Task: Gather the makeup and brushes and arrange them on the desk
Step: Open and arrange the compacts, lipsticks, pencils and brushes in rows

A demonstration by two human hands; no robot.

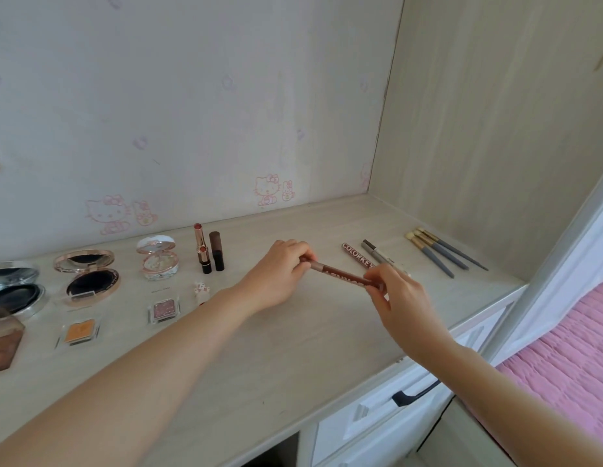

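Desk [293, 358], pale wood grain; clock read with 12 toward the wall. Near edge, 5 o'clock: black drawer handle [415, 394], with pink bedspread [569, 365] at 4. Near left, 8 to 9 o'clock, well apart from the hands: brown palette [3, 345] cut by the frame edge, orange pan [78, 333], glitter pan [164, 310], figurine [201, 290]. Centre: pencil [342, 276], brown with white lettering, held above the desk, long axis running 10 to 4 o'clock. Left hand [280, 267] pinches its paler 10 o'clock end, fingers curled. Right hand [406, 301] pinches the 4 o'clock end between thumb and fingertips. Whether the pale end is a cap cannot be told. Behind, at 9 to 10: black compact [14, 291], rose compact [88, 276], white compact [157, 259], all open. At 11: two lipsticks [201, 251], upright. At 1 o'clock, just beyond the pencil: pen [358, 257] marked COLORKEY and grey pen [377, 254], both roughly parallel to the pencil. The likely resting place is the bare strip left of them. The right hand is nearer that row and hides the grey pen's near end, so a careless lowering could nudge it. Farthest, 2 o'clock: three brushes [445, 252], side by side, bristles toward the wall.
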